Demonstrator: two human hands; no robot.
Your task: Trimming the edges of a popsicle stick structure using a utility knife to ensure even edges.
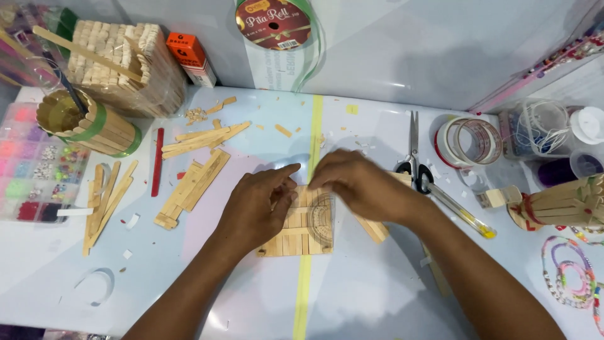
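From the head camera I look down on a pale blue table [377, 296] with a yellow tape line [304, 277] running away from me down its middle. Nearest me, two forearms reach in from the bottom edge. My left hand [255, 204] lies palm down on a square panel of wooden craft sticks [302, 234], its fingers loosely curled and the forefinger stretched toward the centre. My right hand [358, 184] rests on the panel's upper right part, fingers bent downward and pressing; I cannot tell whether they pinch anything. The two hands nearly meet over the tape line. The panel lies flat across that line, with a small clear protractor [321, 220] on its right side.

Left of the left hand lie loose craft sticks [189, 186] and a red strip [157, 162]. Right of the right hand are scissors [414, 157], a yellow-tipped tube [462, 214] and rolls of clear tape [469, 140]. Farther left sit a bead organiser box [31, 167] and a round stick-built cup with a green band [88, 123]. Against the far wall stand a bundled stack of sticks [123, 63], an orange box [192, 58] and a green ribbon spool [274, 25]. At the right edge are bead bracelets [569, 274]
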